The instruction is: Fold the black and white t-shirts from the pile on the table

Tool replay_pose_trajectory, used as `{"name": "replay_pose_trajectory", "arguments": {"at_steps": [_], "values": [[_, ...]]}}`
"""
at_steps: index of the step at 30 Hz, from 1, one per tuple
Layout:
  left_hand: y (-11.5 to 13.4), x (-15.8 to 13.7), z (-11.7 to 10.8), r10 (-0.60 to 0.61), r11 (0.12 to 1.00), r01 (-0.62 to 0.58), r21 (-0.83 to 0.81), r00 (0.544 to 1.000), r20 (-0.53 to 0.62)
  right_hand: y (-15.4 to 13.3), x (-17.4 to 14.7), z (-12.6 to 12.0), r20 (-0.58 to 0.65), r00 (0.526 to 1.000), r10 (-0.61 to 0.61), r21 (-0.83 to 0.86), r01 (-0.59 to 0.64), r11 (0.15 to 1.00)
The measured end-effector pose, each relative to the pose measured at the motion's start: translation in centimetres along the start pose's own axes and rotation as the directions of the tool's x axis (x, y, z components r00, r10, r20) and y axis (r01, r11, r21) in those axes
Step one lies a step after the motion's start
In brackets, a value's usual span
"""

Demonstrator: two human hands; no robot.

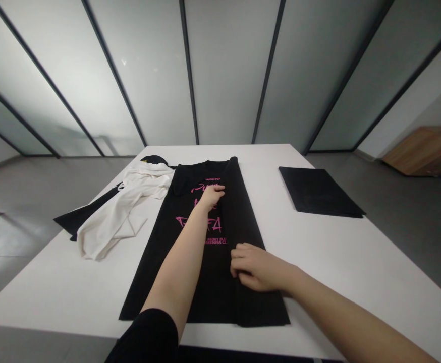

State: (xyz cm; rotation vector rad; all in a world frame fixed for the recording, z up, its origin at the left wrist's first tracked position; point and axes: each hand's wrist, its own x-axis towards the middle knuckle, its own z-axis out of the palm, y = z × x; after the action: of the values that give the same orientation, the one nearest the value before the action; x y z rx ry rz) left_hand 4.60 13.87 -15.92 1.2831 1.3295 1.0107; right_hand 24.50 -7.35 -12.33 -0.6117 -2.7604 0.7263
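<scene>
"T-shirt of black cloth with pink lettering (pixel 216 275): lying where?"

"On the white flat desk (pixel 268 201), beneath both hands, long axis running near to far. Left hand (pixel 213 196) is resting farther up; right hand (pixel 253 267), nearer the hem."

"Fingers (pixel 237 264)?"

"Resting bent; cannot tell whether gripping cloth."

"Writing?"

"'ABOUT' and 'FA' are showing; other letters are blurring or hiding."

White rectangular table (pixel 266 201): plain smooth top
Pale frosted panels (pixel 228 70): behind table, split by straight dark frame bars (pixel 189 70)
White wall (pixel 413 113): far right
Brown wood-grain furniture piece (pixel 425 148): right edge, cut off
Smooth grey floor (pixel 368 176): both sides of table
Light: soft, brightest on left panels
</scene>
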Motion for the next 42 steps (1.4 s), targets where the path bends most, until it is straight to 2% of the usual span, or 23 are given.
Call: {"name": "replay_pose_trajectory", "arguments": {"at_steps": [4, 11, 16, 19, 22, 24, 27, 31, 37, 40, 42], "values": [[0.0, 0.1, -0.1, 0.07, 0.988, -0.065, 0.137, 0.997, -0.03, 0.3, 0.0, 0.4, -0.037, 0.999, -0.022, 0.052, 0.024, 0.998], [0.0, 0.1, 0.0, 0.123, 0.964, -0.111, 0.24, 0.992, -0.035, 0.3, 0.1, 0.8, -0.082, 0.996, 0.018, 0.105, -0.01, 0.994], [0.6, -0.1, 0.4, 0.209, 0.91, -0.189, 0.368, 0.978, -0.013, -0.1, 0.1, 0.4, -0.044, 0.998, 0.035, 0.112, -0.03, 0.993], [0.7, -0.2, 0.8, 0.27, 0.84, -0.253, 0.479, 0.962, 0.035, -0.1, 0.1, 0.1, -0.059, 0.995, 0.076, 0.114, -0.069, 0.991], [0.5, -0.2, 1.1, 0.327, 0.7, -0.321, 0.638, 0.938, 0.113, 0.5, 0.0, 0.3, -0.139, 0.977, 0.163, 0.022, -0.162, 0.987], [0.3, -0.2, 1.1, 0.345, 0.643, -0.339, 0.687, 0.929, 0.135, 1.4, -0.2, 0.5, -0.225, 0.94, 0.256, -0.068, -0.277, 0.958], [0.2, -0.2, 1.1, 0.35, 0.612, -0.349, 0.71, 0.924, 0.153, 2.9, -0.7, 0.7, -0.35, 0.843, 0.408, -0.165, -0.484, 0.859], [0.4, -0.6, 1.3, 0.326, 0.555, -0.337, 0.76, 0.929, 0.174, 4.4, -1.6, 0.4, -0.421, 0.723, 0.547, -0.221, -0.667, 0.711], [0.4, -2.1, 1.9, 0.242, 0.491, -0.147, 0.859, 0.97, 0.028, 4.6, -1.9, -0.6, -0.436, 0.608, 0.663, -0.228, -0.788, 0.573], [0.5, -2.8, 2.3, 0.232, 0.448, -0.085, 0.89, 0.972, -0.024, 4.5, -1.7, -0.7, -0.439, 0.579, 0.687, -0.25, -0.813, 0.526], [0.9, -3.1, 2.6, 0.263, 0.416, -0.089, 0.905, 0.965, -0.026, 4.7, -1.7, -0.6, -0.445, 0.576, 0.686, -0.262, -0.816, 0.515]]}}
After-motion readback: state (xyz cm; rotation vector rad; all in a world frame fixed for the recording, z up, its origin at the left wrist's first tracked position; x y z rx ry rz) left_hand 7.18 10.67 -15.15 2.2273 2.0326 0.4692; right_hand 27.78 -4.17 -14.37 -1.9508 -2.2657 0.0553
